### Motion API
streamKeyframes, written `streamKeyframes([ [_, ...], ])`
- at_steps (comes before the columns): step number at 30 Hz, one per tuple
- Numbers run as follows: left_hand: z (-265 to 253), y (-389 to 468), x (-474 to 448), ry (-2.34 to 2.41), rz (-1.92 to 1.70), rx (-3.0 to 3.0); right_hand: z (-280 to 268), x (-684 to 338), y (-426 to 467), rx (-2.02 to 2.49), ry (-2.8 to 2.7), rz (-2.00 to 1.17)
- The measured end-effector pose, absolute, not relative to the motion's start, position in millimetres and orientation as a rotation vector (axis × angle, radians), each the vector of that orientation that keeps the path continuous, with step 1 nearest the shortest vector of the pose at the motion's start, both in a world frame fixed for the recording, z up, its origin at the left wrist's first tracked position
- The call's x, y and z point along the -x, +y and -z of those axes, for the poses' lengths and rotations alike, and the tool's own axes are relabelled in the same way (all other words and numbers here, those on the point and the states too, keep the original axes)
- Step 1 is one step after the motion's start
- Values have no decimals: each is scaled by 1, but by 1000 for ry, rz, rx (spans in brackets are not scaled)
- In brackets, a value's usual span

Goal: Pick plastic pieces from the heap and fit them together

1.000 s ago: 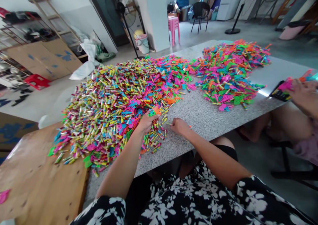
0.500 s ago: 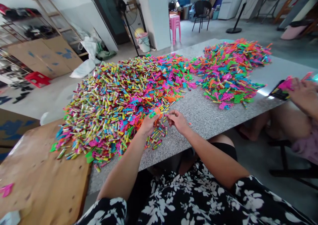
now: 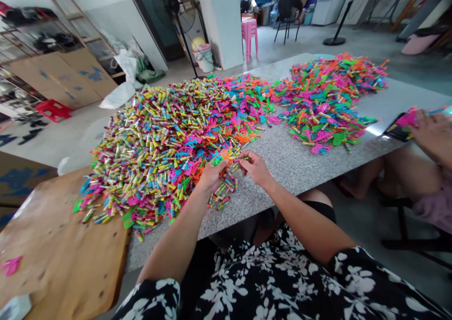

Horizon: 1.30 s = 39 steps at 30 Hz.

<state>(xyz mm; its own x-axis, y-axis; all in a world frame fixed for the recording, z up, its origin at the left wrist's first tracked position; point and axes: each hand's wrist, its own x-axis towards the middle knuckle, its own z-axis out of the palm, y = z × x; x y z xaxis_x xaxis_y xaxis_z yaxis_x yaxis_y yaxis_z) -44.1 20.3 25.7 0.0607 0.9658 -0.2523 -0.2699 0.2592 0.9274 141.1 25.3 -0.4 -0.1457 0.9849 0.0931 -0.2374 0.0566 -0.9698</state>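
Note:
My left hand (image 3: pixel 211 176) is closed around small plastic toy pieces, an orange piece (image 3: pixel 225 155) showing at the fingertips with a bit of green beside it. Pinched in my right hand (image 3: pixel 257 170) is a small printed tube (image 3: pixel 244 159), its end against or very near the orange piece. Whether the two are joined I cannot tell. Just behind and left of my hands rises a big heap of yellow, blue and red tubes (image 3: pixel 151 136), mixed with bright plastic pieces (image 3: pixel 197 152). Several loose tubes (image 3: pixel 222 192) lie under my left hand on the speckled tabletop (image 3: pixel 275 155).
Another heap of bright plastic pieces (image 3: pixel 321 108) lies farther right. A co-worker's hand (image 3: pixel 432 131) holds pink pieces above a dark phone-like object (image 3: pixel 397 130) at the right edge. A wooden board (image 3: pixel 67 249) adjoins on the left, with a pink piece (image 3: pixel 12 265) on it.
My right hand has moved slightly, and the tube between its fingers shows more plainly against the orange piece. More green shows at my left fingertips. The heaps look unchanged.

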Motion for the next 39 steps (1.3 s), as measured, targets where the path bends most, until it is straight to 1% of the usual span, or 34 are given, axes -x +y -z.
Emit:
streamKeyframes([
  [4, -26, 18, 43, 1083, -1102, -873, -2, -145, 23, 901, -1199, -1387],
  [11, -26, 12, 38, 1097, -1098, -960, 1, -143, 27, 919, -983, -1550],
  [17, -27, 6, 34, 1090, -1101, -993, 0, -147, 26, 920, -980, -1597],
  [29, -21, 2, 35, 1049, -1062, -941, -5, -152, 23, 929, -852, -1752],
  [35, -18, 1, 37, 1041, -1040, -927, -5, -152, 20, 889, -846, -1767],
  [39, -16, 2, 41, 1114, -1028, -1039, -3, -152, 21, 879, -868, -1777],
])
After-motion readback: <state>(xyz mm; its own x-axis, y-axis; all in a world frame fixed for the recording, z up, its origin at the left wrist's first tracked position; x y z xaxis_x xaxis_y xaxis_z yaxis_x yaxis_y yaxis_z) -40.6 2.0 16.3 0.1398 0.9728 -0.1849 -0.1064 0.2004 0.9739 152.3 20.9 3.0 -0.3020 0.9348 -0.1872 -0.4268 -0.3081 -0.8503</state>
